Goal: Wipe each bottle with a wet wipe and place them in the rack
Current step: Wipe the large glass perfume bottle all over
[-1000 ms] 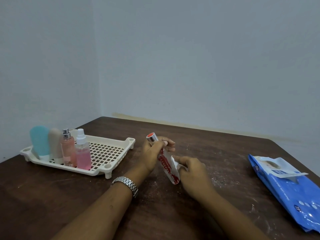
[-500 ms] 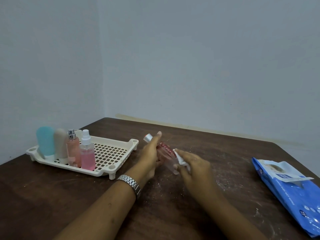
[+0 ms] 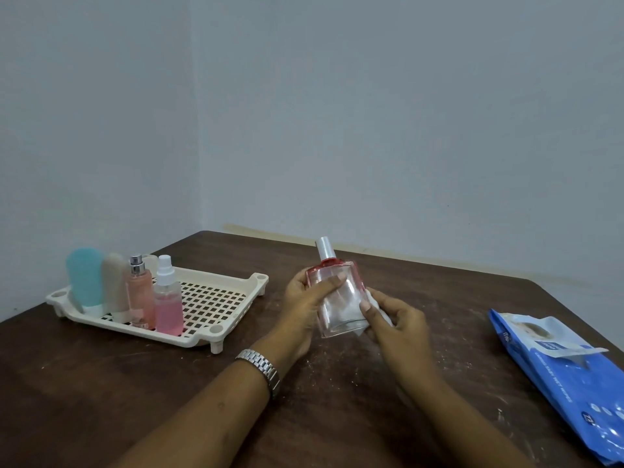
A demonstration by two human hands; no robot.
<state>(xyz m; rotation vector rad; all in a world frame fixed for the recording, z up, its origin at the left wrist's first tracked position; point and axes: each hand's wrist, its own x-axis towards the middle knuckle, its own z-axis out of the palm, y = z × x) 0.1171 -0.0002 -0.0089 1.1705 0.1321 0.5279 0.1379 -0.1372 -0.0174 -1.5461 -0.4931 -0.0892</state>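
step: wiping glass bottle (image 3: 337, 295) | left hand (image 3: 300, 307) grips it | right hand (image 3: 401, 324) pinches wet wipe (image 3: 374, 296) on its side | tip: rotate bottle, cover every face before rack (image 3: 216, 298)

Dark brown wood table (image 3: 101, 383), scratched, white dust specks (image 3: 341, 376) near middle. Plain pale blue-grey walls (image 3: 371, 113) behind, meeting in corner at left. Thin tan strip (image 3: 422, 256) along wall foot, just above table's far edge. Silver metal watch (image 3: 260, 366) on wrist.
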